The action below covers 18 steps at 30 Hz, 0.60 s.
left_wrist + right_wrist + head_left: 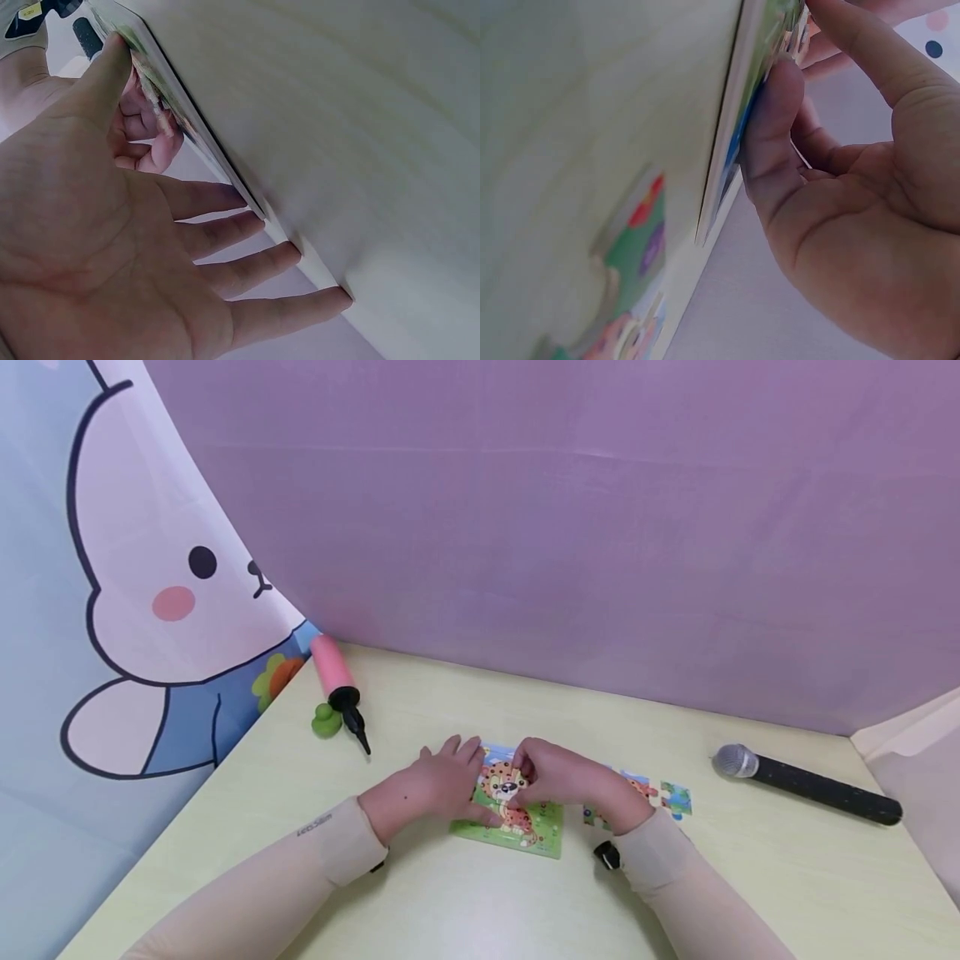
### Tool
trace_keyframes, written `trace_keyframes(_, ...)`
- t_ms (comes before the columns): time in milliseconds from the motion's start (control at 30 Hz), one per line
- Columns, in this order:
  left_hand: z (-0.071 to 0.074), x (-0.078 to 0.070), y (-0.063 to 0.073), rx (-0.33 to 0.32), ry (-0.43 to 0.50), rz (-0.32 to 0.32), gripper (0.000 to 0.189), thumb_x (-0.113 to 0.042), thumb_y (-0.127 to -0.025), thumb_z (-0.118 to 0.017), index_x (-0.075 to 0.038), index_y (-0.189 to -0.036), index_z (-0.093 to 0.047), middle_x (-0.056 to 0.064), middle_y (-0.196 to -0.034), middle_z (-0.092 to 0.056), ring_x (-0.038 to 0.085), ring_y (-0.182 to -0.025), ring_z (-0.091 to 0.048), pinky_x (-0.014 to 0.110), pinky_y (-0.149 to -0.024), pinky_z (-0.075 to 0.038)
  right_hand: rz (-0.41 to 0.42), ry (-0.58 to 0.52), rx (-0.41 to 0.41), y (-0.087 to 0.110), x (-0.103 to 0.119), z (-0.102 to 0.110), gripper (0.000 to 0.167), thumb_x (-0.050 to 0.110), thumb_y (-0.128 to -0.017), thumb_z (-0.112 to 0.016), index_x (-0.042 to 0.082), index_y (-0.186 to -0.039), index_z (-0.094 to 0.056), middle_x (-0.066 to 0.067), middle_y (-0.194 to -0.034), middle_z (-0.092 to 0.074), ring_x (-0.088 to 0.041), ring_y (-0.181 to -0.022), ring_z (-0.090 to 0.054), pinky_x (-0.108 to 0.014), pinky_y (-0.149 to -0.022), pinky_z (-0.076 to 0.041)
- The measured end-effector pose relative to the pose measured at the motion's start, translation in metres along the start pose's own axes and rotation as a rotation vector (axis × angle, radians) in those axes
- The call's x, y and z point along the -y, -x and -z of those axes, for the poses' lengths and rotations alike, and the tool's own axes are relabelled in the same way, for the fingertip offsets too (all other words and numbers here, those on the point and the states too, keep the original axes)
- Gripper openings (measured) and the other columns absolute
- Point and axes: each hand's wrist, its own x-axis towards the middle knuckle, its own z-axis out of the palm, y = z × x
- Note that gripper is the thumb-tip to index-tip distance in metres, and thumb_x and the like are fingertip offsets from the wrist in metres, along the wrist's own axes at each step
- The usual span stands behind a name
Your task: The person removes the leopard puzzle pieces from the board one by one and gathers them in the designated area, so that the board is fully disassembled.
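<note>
A flat puzzle board [546,842] with a spotted cartoon leopard on green grass lies on the table between both hands. My left hand [442,781] rests at its left side, fingers spread and straight; in the left wrist view the thumb [105,71] touches the board's near edge. Over the leopard's face, my right hand [558,774] has its thumb and forefinger curled together. A small puzzle piece [160,114] appears pinched there, mostly hidden by the fingers. Loose puzzle pieces [677,798] lie right of the board, partly behind the right wrist.
A pink pump [332,667] with a black nozzle and a small green toy [326,721] lie at the back left. A black microphone [821,787] lies on the right. A purple cloth [562,543] hangs along the table's far edge.
</note>
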Motion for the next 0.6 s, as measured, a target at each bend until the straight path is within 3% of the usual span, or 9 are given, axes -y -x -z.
trace_keyframes(600, -0.0021, 0.001, -0.0028, 0.0, -0.023, 0.003, 0.12, -0.09, -0.087, -0.056, -0.006, -0.169, -0.03, 0.011, -0.18, -0.024, 0.041, -0.164, -0.028, 0.072, -0.12, -0.044, 0.019, -0.03, -0.04, 0.0075, -0.0007, -0.0045, 0.049, 0.021, -0.089, -0.088, 0.01, -0.117, -0.05, -0.009, -0.103, -0.061, -0.019, -0.084, -0.058, -0.031, -0.071, -0.053)
